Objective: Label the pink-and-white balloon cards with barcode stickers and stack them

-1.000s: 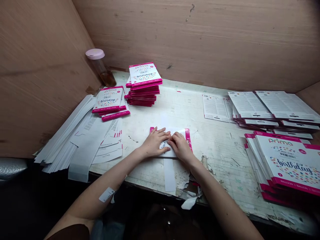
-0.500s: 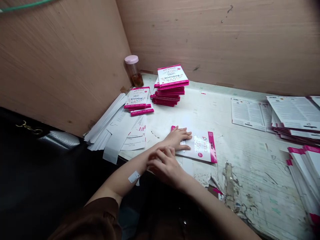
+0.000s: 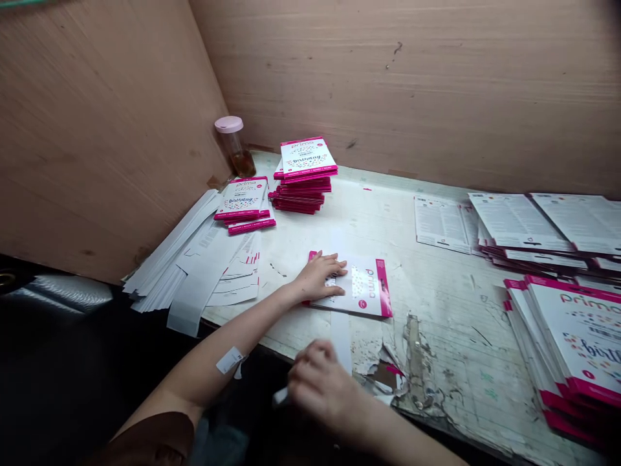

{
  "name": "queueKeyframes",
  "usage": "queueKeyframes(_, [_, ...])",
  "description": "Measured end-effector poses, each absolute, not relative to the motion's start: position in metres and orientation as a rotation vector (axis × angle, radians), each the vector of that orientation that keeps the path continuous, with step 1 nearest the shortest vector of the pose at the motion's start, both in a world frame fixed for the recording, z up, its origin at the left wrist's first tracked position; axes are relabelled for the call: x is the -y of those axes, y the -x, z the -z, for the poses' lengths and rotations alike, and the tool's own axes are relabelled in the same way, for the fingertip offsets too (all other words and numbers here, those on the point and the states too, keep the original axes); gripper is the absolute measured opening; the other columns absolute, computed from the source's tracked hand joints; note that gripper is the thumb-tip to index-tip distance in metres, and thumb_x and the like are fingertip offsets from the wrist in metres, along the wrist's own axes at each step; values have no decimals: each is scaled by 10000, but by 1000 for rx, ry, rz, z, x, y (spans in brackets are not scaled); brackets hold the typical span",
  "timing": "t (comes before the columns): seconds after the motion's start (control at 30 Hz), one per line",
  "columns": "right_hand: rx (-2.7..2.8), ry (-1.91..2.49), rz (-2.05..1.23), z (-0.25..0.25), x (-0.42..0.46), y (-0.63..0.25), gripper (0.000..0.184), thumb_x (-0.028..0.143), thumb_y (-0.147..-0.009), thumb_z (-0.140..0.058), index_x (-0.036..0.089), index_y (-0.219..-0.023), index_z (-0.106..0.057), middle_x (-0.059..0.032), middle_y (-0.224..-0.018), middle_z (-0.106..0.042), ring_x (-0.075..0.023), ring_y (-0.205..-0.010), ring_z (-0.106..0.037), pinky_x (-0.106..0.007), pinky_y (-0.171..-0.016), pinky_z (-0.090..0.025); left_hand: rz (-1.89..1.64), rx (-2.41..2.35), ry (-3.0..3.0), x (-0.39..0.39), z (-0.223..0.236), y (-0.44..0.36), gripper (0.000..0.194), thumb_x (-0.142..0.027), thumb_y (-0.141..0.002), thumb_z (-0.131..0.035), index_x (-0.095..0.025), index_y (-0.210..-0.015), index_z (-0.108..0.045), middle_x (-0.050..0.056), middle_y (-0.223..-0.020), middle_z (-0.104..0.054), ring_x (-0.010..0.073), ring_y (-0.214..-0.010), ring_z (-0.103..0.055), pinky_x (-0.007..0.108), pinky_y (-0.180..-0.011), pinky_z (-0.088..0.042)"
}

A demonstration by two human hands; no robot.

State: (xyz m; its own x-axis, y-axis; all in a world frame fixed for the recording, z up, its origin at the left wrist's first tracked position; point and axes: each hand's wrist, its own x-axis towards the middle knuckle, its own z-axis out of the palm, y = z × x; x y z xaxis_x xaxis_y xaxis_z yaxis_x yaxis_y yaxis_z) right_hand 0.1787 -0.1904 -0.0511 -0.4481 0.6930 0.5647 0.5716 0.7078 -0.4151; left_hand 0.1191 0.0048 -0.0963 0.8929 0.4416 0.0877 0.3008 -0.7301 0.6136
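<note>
My left hand (image 3: 323,277) lies with fingers spread on a white and magenta "prima" cardboard packet (image 3: 367,304), pressing it to the table. The packet is turned sideways, its hang-hole end to the right. A white paper strip (image 3: 341,340) runs under it and out towards the table's front edge. My right hand (image 3: 323,388) is held low near that edge, fingers curled and blurred. A small white piece (image 3: 280,397) shows at its left side; whether the fingers grip it is unclear. A white label (image 3: 229,360) is stuck on my left forearm.
Finished-looking "birthday" packets stand in a tall stack (image 3: 305,188) and a lower pile (image 3: 242,200). White paper strips (image 3: 169,252) fan out at left, by a lidded jar (image 3: 237,152). More packets (image 3: 524,223) lie at right, others (image 3: 577,336) nearer. The table's front edge is torn (image 3: 417,369).
My right hand has moved away from my left forearm, down towards me, and its fingers have curled in. My left hand stays on the packet. The view has shifted to the right.
</note>
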Motion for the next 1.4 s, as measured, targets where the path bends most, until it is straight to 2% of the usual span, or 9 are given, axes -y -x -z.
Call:
queueKeyframes(0.1, [1871, 1345, -596, 47, 157, -240, 32, 219, -900, -497, 239, -875, -500, -29, -851, -594, -187, -802, -525, -346, -714, -472, -332, -545, -2430, -5, 99, -119, 482, -369, -745, -760, -227, -1183, -619, 79, -1370, -583, 307, -1381, -392, 560, -1159, -172])
queueKeyframes(0.2, [1825, 1549, -713, 56, 113, -292, 95, 240, -876, -531, 230, -809, -466, -27, -809, -560, -188, -790, -514, -324, -680, -440, -339, -573, -2452, -4, 100, -120, 570, -276, -734, -733, -230, -1276, -562, 85, -1356, -592, 299, -1376, -401, 548, -1160, -180])
queueKeyframes(0.43, [1800, 1700, -660, 85, 71, -306, 154, 183, -796, -582, 229, -760, -439, 4, -732, -533, -196, -786, -476, -317, -689, -379, -291, -591, -2459, -2, 92, -119, 787, -345, -733, -746, -207, -1430, -410, 145, -1439, -498, 297, -1384, -391, 540, -1164, -183])
queueKeyframes(0.73, [1679, 1776, -558, 92, 74, -297, 213, 245, -778, -665, 227, -767, -453, 2, -758, -558, -204, -809, -469, -319, -705, -375, -309, -575, -2456, -3, 94, -120, 758, -301, -731, -740, -209, -1416, -428, 111, -1427, -521, 284, -1385, -389, 530, -1175, -162])
queueKeyframes(0.93, [1715, 1699, -552, 91, 81, -300, 171, 253, -827, -624, 221, -741, -481, 7, -729, -545, -185, -775, -493, -311, -713, -410, -310, -595, -2456, -2, 93, -120, 770, -368, -728, -763, -213, -1409, -439, 137, -1417, -526, 298, -1380, -397, 540, -1162, -185])
queueKeyframes(1.07, [1728, 1716, -474, 96, 83, -299, 109, 254, -824, -625, 217, -830, -523, -36, -869, -551, -219, -872, -479, -369, -805, -415, -311, -588, -2460, -1, 92, -119, 774, -342, -732, -756, -230, -1421, -423, 124, -1427, -518, 291, -1385, -391, 536, -1165, -182])
queueKeyframes(1.13, [1703, 1797, -354, 100, 78, -299, 221, 306, -808, -655, 212, -982, -555, -78, -1000, -517, -250, -949, -462, -408, -849, -410, -303, -589, -2461, -1, 92, -120, 778, -330, -724, -761, -226, -1418, -426, 121, -1427, -519, 289, -1388, -386, 531, -1170, -173])
queueKeyframes(1.23, [1662, 1960, -160, 104, 70, -299, 488, 413, -818, -644, 205, -1232, -491, -121, -1101, -469, -287, -997, -450, -438, -842, -415, -288, -596, -2464, -2, 94, -120, 793, -335, -719, -769, -200, -1419, -422, 142, -1435, -505, 288, -1389, -384, 524, -1173, -167])
queueKeyframes(1.4, [1824, 1979, -10, 100, 95, -292, 554, 456, -815, -636, 239, -1295, -464, -150, -1268, -454, -343, -1149, -407, -522, -916, -363, -238, -542, -2455, -7, 92, -115, 764, -351, -775, -694, -202, -1450, -368, 143, -1487, -438, 301, -1412, -337, 531, -1165, -172])
